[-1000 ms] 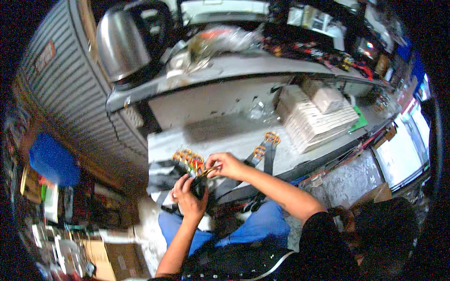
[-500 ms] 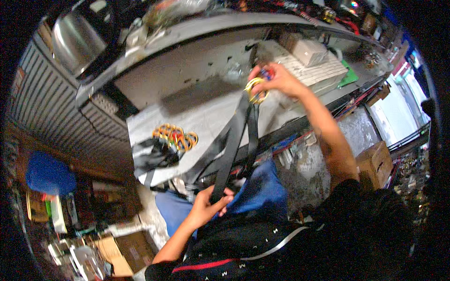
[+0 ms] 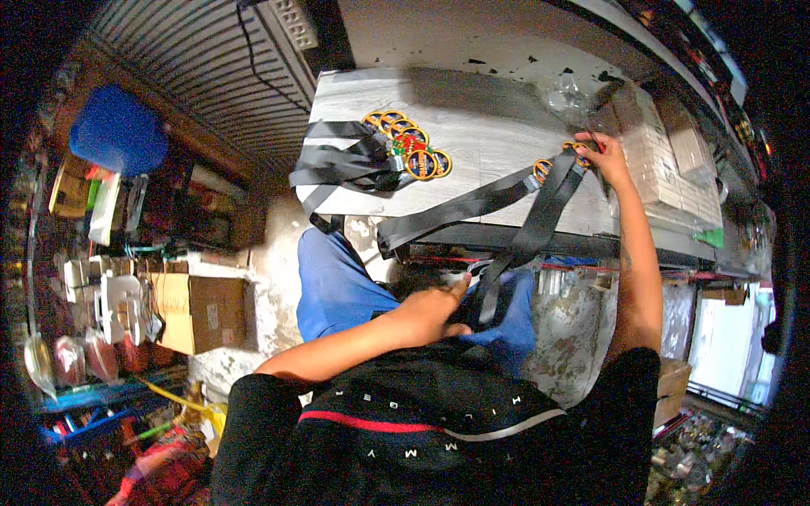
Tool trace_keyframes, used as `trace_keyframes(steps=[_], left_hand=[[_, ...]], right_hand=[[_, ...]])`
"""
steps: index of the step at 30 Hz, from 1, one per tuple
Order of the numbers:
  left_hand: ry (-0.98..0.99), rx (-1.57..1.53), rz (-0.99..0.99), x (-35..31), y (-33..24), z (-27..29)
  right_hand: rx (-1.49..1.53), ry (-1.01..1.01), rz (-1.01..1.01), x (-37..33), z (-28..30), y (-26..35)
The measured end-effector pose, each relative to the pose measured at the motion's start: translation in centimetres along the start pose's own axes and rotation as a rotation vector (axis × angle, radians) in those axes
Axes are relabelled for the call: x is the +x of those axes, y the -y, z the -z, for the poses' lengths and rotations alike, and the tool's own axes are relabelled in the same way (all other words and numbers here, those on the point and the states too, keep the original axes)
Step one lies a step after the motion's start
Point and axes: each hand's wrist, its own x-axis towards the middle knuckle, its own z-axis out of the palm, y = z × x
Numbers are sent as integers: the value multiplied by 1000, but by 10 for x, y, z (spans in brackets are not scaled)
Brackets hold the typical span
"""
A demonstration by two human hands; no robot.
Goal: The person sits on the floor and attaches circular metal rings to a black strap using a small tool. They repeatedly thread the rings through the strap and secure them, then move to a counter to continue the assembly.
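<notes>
My right hand (image 3: 603,158) is closed over the table's right part, its fingers pinching a round gold-rimmed medal (image 3: 577,152). A long black ribbon (image 3: 540,223) runs from this medal over the table edge toward my lap. Just left of it lies a second medal (image 3: 542,171), whose black ribbon (image 3: 464,211) stretches left to the front edge. Over my lap, my left hand (image 3: 430,312) has thumb and forefinger apart, close to the hanging ribbon end. At the table's left lies a cluster of several gold-rimmed medals (image 3: 422,164) with their black ribbons (image 3: 346,160) bunched beside them.
Pale boxes (image 3: 654,156) stand at the right end of the grey wood-look table (image 3: 481,118). A clear plastic piece (image 3: 567,94) lies at the back. Left of me are a cardboard box (image 3: 198,314) and a blue rounded object (image 3: 118,128).
My right hand has come down to the table with its medal, and a second medal now lies beside it. My left hand has loosened from the ribbon. The view has turned.
</notes>
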Motion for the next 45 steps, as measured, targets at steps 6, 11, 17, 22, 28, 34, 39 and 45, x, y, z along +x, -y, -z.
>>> trace_keyframes(steps=[6,11,17,22,28,34,39,45], left_hand=[[-890,295,-203,10,31,106],[-946,621,8,44,82,127],[-976,502,39,44,94,130],[-1031,642,-122,42,90,119],[-958,575,-243,37,84,73],[-892,490,-199,42,88,57],[-894,480,-163,37,88,50],[-839,437,-137,32,81,41]], right_hand=[[49,-187,323,-23,-89,111],[-61,90,581,-35,-200,179],[-165,261,453,-14,-203,204],[-142,240,632,-33,-168,206],[-269,279,609,-77,-157,176],[-333,307,430,-84,-152,173],[-212,317,267,-85,-143,189],[-533,329,295,-75,-160,201]])
